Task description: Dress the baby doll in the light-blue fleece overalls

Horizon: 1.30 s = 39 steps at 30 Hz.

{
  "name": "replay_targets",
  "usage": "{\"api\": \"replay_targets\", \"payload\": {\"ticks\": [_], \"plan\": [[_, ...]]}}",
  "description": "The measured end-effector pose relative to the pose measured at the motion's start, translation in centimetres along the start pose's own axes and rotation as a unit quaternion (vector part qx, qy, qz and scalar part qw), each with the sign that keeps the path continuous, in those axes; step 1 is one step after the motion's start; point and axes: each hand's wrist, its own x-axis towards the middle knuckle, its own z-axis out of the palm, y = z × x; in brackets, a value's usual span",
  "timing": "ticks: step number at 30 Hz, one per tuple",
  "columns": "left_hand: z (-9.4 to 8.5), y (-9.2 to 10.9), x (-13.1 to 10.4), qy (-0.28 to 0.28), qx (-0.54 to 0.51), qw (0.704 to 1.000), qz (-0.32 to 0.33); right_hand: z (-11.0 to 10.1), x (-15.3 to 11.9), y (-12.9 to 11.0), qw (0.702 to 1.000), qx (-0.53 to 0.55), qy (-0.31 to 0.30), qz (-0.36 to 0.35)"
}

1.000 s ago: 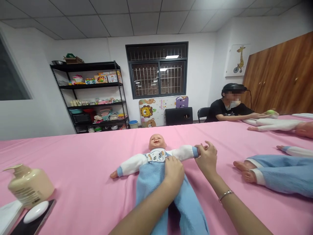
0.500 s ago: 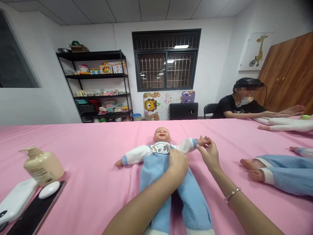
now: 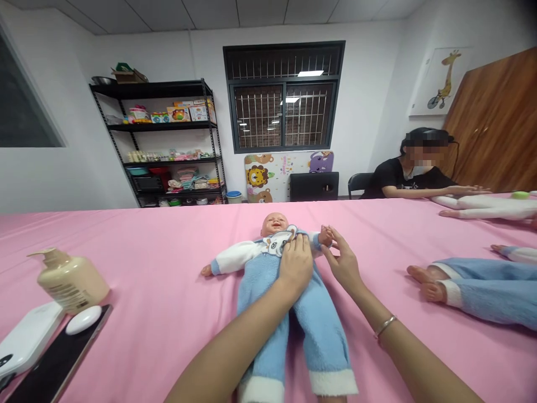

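Observation:
A baby doll (image 3: 274, 225) in a white top and fleecy blue overalls (image 3: 255, 291) lies face up on the pink-covered table, legs towards me. My left hand (image 3: 297, 264) is closed on the clothing at the chest, beside the bear-face bib (image 3: 274, 244); its fingertips are partly hidden in the cloth. At the doll's bent arm on the right, my right hand (image 3: 344, 260) has thumb and fingers around the small doll hand (image 3: 325, 235). The doll's other arm (image 3: 230, 258) stretches out to the left.
A pump bottle (image 3: 73, 280), a white device (image 3: 29, 338), a dark phone (image 3: 59, 358) and a white oval object (image 3: 84, 320) stand or lie at left. Another doll's legs (image 3: 482, 285) lie at right. A person (image 3: 403, 173) sits beyond, near white doll clothing (image 3: 490, 207).
The doll's arm on the right has bent inward towards its body, my right hand moving left with it. The bib has shifted upward and skewed. The other person's hands have come lower.

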Motion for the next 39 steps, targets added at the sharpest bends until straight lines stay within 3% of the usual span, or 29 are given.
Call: {"api": "replay_targets", "payload": {"ticks": [6, 9, 14, 17, 20, 24, 32, 36, 39], "plan": [[0.2, -1.2, 0.4, -0.001, -0.031, 0.999, 0.024, 0.9, -0.3, 1.0, 0.989, -0.135, -0.060, -0.029], [0.3, -1.1, 0.4, 0.006, -0.031, 0.999, 0.028, 1.5, -0.3, 1.8, 0.984, -0.149, -0.087, -0.038], [0.1, -1.7, 0.2, 0.035, -0.078, 0.995, 0.050, 2.6, -0.3, 2.8, 0.991, -0.087, -0.083, -0.061], [-0.1, -2.0, 0.2, 0.046, -0.088, 0.992, 0.075, 3.0, -0.1, 2.6, 0.996, 0.008, -0.072, -0.055], [-0.2, -1.8, 0.4, 0.036, -0.075, 0.995, 0.052, 3.0, 0.2, 2.0, 0.989, 0.140, -0.056, 0.010], [-0.4, -1.4, 0.6, 0.004, -0.057, 0.998, 0.015, 2.6, 0.3, 1.3, 0.954, 0.260, -0.077, 0.125], [-0.7, -1.4, 0.3, -0.008, -0.076, 0.994, 0.077, 2.9, 0.4, 0.4, 0.981, 0.179, -0.054, 0.050], [-0.9, -1.3, 0.4, -0.013, -0.066, 0.994, 0.092, 3.0, 0.6, 0.5, 0.977, 0.190, -0.048, 0.080], [-1.1, -0.9, 0.6, -0.027, -0.020, 0.998, 0.046, 2.5, 0.8, 0.3, 0.959, 0.238, -0.093, 0.119]]}}
